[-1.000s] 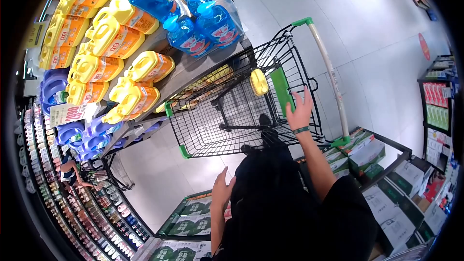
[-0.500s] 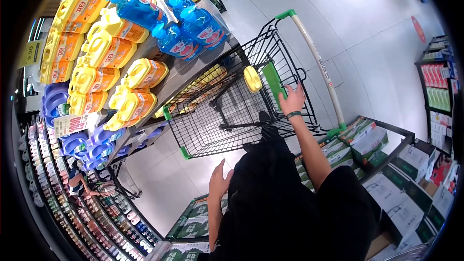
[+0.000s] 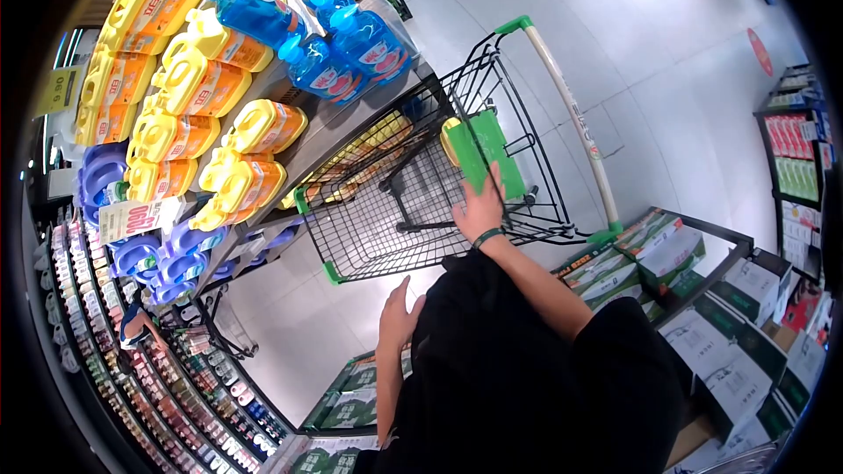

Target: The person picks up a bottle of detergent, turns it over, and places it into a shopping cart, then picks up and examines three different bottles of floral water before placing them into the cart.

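Note:
A wire shopping cart (image 3: 373,250) with green corners stands in front of me. My right hand (image 3: 481,202) has hold of the lower edge of its green child-seat panel (image 3: 492,147), which tilts over the basket. Beyond the panel a yellow jug (image 3: 450,142) shows only in part. My left hand (image 3: 399,320) hangs near my body below the basket, fingers apart, holding nothing.
Yellow detergent jugs (image 3: 198,79) and blue bottles (image 3: 367,42) stack on a display at left. Green-and-white boxes (image 3: 672,250) stand at right. Another person (image 3: 136,329) is by the left shelves. The cart handle (image 3: 575,114) lies beyond the basket.
My right hand has moved left and slightly down, and the green panel has swung toward the basket, covering most of the yellow jug. My left hand has hardly moved.

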Action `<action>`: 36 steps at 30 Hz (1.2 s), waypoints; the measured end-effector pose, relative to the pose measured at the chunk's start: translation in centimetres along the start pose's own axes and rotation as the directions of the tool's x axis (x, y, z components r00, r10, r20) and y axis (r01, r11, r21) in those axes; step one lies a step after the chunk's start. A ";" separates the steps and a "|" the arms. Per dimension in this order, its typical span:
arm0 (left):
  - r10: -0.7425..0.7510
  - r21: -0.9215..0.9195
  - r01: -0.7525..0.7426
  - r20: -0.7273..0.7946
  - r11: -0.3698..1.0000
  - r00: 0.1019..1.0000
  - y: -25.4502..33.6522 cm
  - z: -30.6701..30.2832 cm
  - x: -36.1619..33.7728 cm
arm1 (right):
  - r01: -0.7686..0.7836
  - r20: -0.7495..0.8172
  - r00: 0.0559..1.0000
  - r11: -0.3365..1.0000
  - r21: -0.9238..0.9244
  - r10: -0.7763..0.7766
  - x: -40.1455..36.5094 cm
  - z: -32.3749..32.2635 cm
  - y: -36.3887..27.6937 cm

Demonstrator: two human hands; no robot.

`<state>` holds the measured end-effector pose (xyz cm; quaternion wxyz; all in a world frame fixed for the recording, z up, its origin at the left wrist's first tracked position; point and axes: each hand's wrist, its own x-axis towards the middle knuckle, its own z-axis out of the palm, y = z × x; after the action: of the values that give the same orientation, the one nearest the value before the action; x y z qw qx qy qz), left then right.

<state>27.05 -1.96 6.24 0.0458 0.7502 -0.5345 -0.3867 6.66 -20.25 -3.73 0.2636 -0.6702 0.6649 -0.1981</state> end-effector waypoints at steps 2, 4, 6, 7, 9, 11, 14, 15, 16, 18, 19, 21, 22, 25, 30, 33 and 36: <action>-0.013 -0.007 0.013 -0.012 1.000 1.000 -0.2 -0.1 -0.3 | 0.027 0.047 0.998 0.997 0.077 -0.031 -1.0 1.0 -1.6; -0.031 -0.015 0.031 -0.027 0.999 0.999 -0.4 -0.1 -0.8 | 0.085 0.063 0.994 0.995 0.062 -0.088 -1.9 2.3 -2.9; -0.023 -0.030 0.022 -0.046 0.999 0.999 -0.7 0.0 -1.3 | 0.155 0.116 0.980 0.986 0.068 -0.162 -2.5 3.4 -3.6; -0.028 -0.031 0.026 -0.050 0.999 0.998 -0.9 0.1 -1.5 | 0.160 0.119 0.979 0.985 0.070 -0.167 -2.7 3.8 -4.0; -0.049 -0.030 0.047 -0.042 0.998 0.998 -1.3 0.4 -2.1 | 0.265 0.202 0.941 0.963 0.048 -0.270 -3.1 4.6 -4.5; -0.049 -0.040 0.047 -0.045 0.998 0.998 -1.7 0.9 -2.5 | 0.287 0.256 0.921 0.956 0.063 -0.294 -3.4 5.1 -4.8; -0.031 -0.055 0.028 -0.056 0.998 0.998 -1.7 1.4 -2.8 | 0.319 0.325 0.901 0.947 -0.045 -0.288 -3.3 4.8 -5.4; -0.015 -0.059 0.011 -0.059 0.998 0.998 -1.7 1.5 -2.9 | 0.319 0.326 0.901 0.946 -0.047 -0.288 -3.5 5.2 -5.2; -0.011 -0.062 0.008 -0.057 0.998 0.998 -1.9 1.7 -2.9 | 0.357 0.325 0.883 0.934 0.001 -0.338 -3.7 5.6 -5.1; 0.020 -0.072 -0.023 -0.042 0.997 0.999 -2.5 2.5 -2.9 | 0.464 0.301 0.848 0.886 -0.022 -0.436 -5.1 5.2 -4.9; 0.020 -0.084 -0.025 -0.056 0.996 0.998 -2.7 2.8 -2.7 | 0.479 0.302 0.841 0.877 -0.029 -0.449 -5.9 5.4 -4.6; 0.092 -0.073 -0.097 -0.063 0.993 0.994 -3.4 3.3 -2.7 | 0.535 0.387 0.750 0.836 0.124 -0.537 -7.3 5.3 -4.4; 0.086 -0.083 -0.092 -0.076 0.992 0.993 -3.9 3.6 -2.8 | 0.561 0.317 0.736 0.801 0.207 -0.598 -8.2 4.8 -3.7; 0.132 -0.105 -0.140 -0.080 0.985 0.988 -5.0 4.0 -2.9 | 0.601 0.187 0.685 0.691 0.401 -0.704 -8.6 0.0 -3.3; 0.176 -0.093 -0.174 0.017 0.980 0.984 -8.9 7.7 -0.7 | 0.554 -0.259 0.804 0.832 0.000 -0.535 -6.7 -12.4 0.9; 0.157 0.054 -0.168 0.157 0.984 0.975 -9.3 8.0 0.8 | 0.117 -0.297 0.914 0.881 -0.459 -0.276 -4.9 -15.3 9.7; 0.230 -0.009 -0.230 0.098 0.973 0.968 -7.8 5.9 1.1 | -0.084 -0.186 0.981 0.740 -0.668 -0.057 -6.1 -15.4 16.0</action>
<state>29.48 2.49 -2.22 0.0632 0.6633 -0.6197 -0.4147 -15.62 -15.23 -1.04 -0.0604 -0.6926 0.7188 -0.0073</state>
